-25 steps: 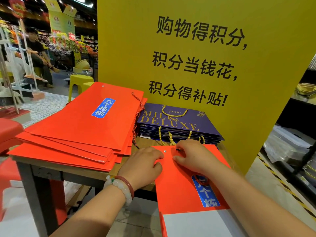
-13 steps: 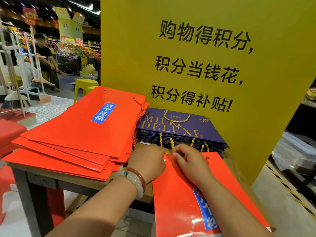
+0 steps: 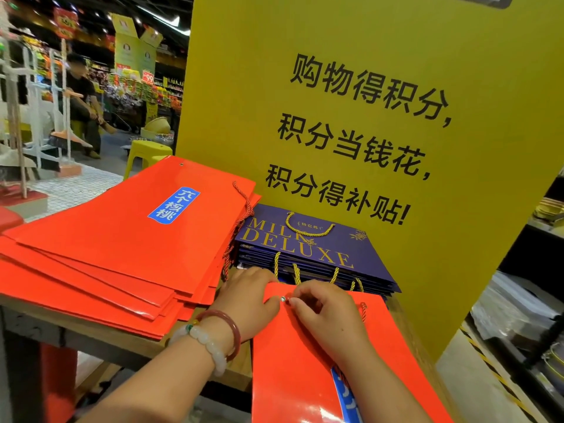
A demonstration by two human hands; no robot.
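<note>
At the table's near edge, my left hand gripped the red bag; my right hand pinched it beside its eyelet.

Both forearms reach in over the near edge of the table, palms down and converging. The left hand curls its fingers over the top edge of the red bag, thumb flat on it. The right hand is curled, fingertips bunched just beside that thumb; whether they pinch anything is unclear.
</note>
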